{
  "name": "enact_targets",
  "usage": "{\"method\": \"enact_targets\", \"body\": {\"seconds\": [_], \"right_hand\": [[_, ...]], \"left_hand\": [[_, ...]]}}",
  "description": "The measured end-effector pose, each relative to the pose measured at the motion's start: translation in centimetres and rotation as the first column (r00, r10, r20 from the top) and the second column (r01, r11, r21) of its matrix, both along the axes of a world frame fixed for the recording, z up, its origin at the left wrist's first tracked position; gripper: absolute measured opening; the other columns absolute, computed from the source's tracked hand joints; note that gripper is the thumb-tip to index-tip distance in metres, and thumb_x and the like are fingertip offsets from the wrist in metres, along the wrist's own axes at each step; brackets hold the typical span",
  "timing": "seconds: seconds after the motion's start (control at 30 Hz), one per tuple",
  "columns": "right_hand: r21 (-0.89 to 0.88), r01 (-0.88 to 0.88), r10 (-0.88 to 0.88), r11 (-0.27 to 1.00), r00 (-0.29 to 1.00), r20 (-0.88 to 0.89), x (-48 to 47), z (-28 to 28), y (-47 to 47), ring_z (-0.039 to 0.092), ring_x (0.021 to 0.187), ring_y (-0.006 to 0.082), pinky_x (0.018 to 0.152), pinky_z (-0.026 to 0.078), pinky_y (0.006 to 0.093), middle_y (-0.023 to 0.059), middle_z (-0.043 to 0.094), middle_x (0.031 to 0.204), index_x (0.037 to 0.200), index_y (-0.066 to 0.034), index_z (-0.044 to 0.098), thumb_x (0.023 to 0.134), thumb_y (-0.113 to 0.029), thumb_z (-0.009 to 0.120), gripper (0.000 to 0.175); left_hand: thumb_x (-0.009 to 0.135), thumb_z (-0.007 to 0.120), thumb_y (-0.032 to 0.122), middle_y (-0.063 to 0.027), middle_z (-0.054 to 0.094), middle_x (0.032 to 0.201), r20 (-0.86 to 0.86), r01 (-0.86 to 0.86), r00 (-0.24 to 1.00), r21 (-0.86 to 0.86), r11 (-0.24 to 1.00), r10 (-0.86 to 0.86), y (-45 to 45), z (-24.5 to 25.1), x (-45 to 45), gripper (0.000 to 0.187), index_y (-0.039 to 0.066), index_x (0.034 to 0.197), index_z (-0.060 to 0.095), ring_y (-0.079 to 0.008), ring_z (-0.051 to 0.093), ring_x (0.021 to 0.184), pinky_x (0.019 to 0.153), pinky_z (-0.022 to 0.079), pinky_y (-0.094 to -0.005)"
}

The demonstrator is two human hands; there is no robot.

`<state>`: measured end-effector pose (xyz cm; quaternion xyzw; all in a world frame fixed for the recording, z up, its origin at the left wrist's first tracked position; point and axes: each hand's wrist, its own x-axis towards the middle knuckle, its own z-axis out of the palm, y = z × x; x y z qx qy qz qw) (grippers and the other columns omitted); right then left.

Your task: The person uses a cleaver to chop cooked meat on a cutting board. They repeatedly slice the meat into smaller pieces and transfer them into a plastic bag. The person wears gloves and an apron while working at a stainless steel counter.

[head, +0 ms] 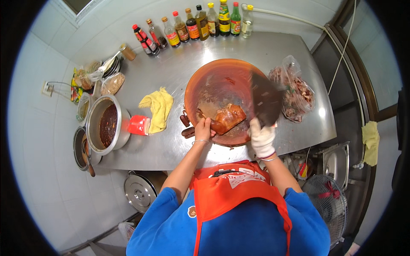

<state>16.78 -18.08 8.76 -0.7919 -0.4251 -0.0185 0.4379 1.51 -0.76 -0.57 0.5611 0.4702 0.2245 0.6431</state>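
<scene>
My right hand (pixel 262 139), in a white knitted glove, grips the handle of a broad dark cleaver (pixel 267 99). The blade is tilted and slightly blurred over the right rim of a round brown chopping block (pixel 209 73). Glossy, browned roast meat (pixel 231 116), apparently poultry, lies on the near half of the block. My bare left hand (pixel 203 129) pinches a narrow, curved part of it at the front left rim. The thumb hides some of that part. Small dark brown pieces (pixel 188 132) rest on the steel table just left of the block.
On the steel table (pixel 153 153) stand a pot of dark sauce (pixel 109 126), a red packet (pixel 138 125) and a yellow cloth (pixel 160 108). Several sauce bottles (pixel 192 27) line the back wall. A plastic bag of chopped meat (pixel 296 92) lies right; a fan (pixel 326 204) stands below.
</scene>
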Motion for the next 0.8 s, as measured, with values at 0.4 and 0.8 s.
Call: {"method": "enact_targets", "body": {"seconds": [0.4, 0.8], "right_hand": [[-0.562, -0.070, -0.114, 0.824, 0.951, -0.287, 3.1, 2.8, 0.6, 0.061, 0.101, 0.0473, 0.086, 0.047, 0.0511, 0.0327, 0.063, 0.103, 0.129, -0.0023, 0.050, 0.089, -0.052, 0.054, 0.063], [-0.456, -0.028, 0.028, 0.889, 1.000, -0.008, -1.1, 0.4, -0.1, 0.064, 0.070, 0.0412, 0.060, 0.049, 0.0505, 0.0244, 0.064, 0.075, 0.122, -0.0082, 0.052, 0.094, -0.034, 0.053, 0.038]], "left_hand": [[0.100, 0.050, 0.028, -0.0115, 0.062, 0.065, -0.143, 0.111, 0.985, 0.119, 0.987, -0.094, 1.7, 0.5, -0.3, 0.032, -0.002, 0.088, 0.054, -0.0180, 0.062, 0.047, 0.044, 0.048, -0.0306], [0.097, 0.058, 0.022, -0.0061, 0.060, 0.066, 0.052, -0.071, 0.996, -0.044, 0.996, 0.073, -0.9, 1.0, 0.7, 0.024, 0.000, 0.088, 0.054, -0.0130, 0.058, 0.046, 0.041, 0.045, -0.0250]]}}
